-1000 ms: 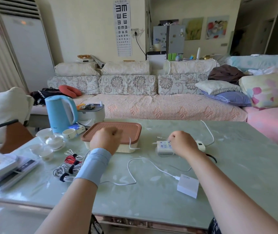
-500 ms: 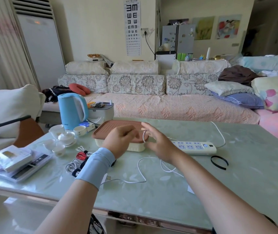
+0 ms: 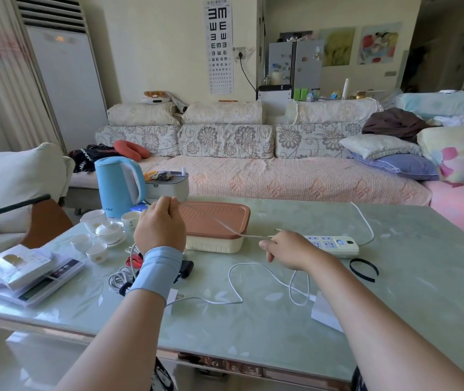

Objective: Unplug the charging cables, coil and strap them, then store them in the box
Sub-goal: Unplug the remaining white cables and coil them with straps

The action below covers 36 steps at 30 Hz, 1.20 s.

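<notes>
Pinching a thin white charging cable (image 3: 253, 236) taut between curled fingers: left hand (image 3: 161, 224), right hand (image 3: 287, 249). The span is blurred over the cream plastic box with terracotta lid (image 3: 214, 244). White charger block (image 3: 324, 311) half hidden by the right forearm. Pale green glass desk (image 3: 408, 292); floral sofa (image 3: 281, 179) behind.

The white cable (image 3: 226, 227) was motion-blurred between the left hand (image 3: 161, 227) and right hand (image 3: 290, 249). The left wrist covered part of the bundled cables (image 3: 118, 277). The right forearm (image 3: 366, 306) hid the white charger (image 3: 324, 313)'s right side.
</notes>
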Each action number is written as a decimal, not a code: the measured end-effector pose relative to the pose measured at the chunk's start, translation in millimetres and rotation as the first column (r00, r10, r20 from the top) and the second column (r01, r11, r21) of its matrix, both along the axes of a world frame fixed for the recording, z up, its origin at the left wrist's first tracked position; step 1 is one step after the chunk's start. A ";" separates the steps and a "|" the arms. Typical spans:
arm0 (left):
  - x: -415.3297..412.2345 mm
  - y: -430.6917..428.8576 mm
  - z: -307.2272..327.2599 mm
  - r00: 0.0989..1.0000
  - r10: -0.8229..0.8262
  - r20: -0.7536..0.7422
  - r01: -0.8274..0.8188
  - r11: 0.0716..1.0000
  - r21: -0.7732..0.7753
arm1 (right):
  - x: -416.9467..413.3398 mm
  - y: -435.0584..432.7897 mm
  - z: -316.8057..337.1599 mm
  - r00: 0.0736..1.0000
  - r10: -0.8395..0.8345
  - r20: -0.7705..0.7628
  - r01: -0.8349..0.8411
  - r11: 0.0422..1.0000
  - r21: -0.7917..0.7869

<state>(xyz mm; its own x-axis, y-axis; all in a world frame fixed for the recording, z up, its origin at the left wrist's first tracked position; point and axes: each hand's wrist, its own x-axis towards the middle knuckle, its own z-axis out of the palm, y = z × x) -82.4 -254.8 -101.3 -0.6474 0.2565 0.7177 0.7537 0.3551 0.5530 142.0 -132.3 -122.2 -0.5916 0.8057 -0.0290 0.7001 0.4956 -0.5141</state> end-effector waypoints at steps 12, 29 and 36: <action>54.9 26.6 -9.3 0.855 -0.512 -0.076 0.327 0.648 -0.688 | -16.6 -20.9 -1.6 0.986 0.150 -0.068 -0.137 0.976 0.167; 38.5 14.5 10.6 0.941 -0.275 0.195 0.306 0.940 -0.149 | 6.2 -12.1 1.8 0.993 0.085 0.086 -0.082 0.996 -0.041; 8.0 1.7 9.3 0.946 -0.047 0.320 0.051 0.999 -0.005 | 4.5 -12.9 -1.7 0.984 0.134 0.120 -0.122 0.988 -0.099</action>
